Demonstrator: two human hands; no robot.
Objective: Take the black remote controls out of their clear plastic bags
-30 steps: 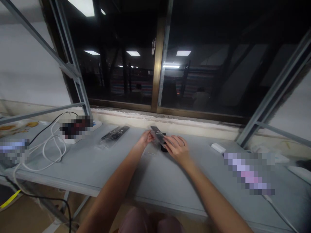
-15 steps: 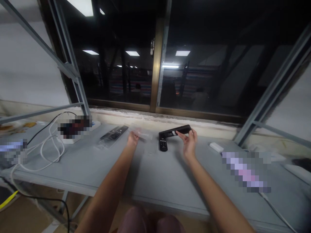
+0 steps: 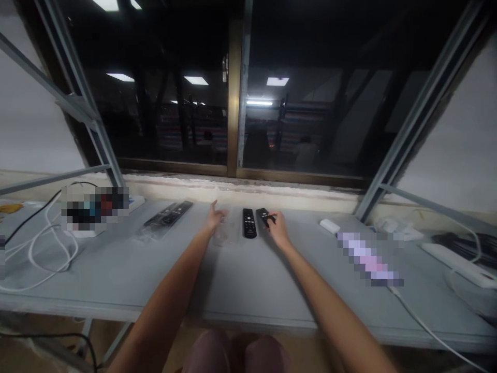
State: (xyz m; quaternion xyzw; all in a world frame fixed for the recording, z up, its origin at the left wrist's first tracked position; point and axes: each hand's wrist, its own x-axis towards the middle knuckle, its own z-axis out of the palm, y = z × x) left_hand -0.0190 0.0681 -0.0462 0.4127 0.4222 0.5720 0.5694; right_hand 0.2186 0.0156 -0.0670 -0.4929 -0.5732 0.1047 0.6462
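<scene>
The right hand (image 3: 277,228) is closed around a black remote (image 3: 264,214), fingers laid over its near part while the far end sticks out beyond the grip; whether the underside of this remote touches the tabletop (image 3: 279,290) I cannot tell. Just left of that grip, and apart from it, lies a second remote (image 3: 249,224), flat with its button side up, its length running away from the person; it sits between the two hands.

The left hand (image 3: 216,218) is beside clear plastic film (image 3: 229,235), one digit raised away from the others; the film spreads from under its fingers toward the second remote, and whether the hand pinches any of it I cannot tell. Farther left of this hand, well apart from it, bagged remotes (image 3: 171,216) lie slanted in clear plastic; beyond them on the same side are a white power strip (image 3: 134,203), partly masked by pixelation, and looped white cables (image 3: 52,230).

To the right of the right hand's grip, well clear of it, rests a small white block (image 3: 330,225); next to that is a pixelated object (image 3: 368,259), with a white cord (image 3: 423,318) running from its near end; a long white bar (image 3: 458,264) lies farther right; past both hands stands a dark window (image 3: 310,119).
</scene>
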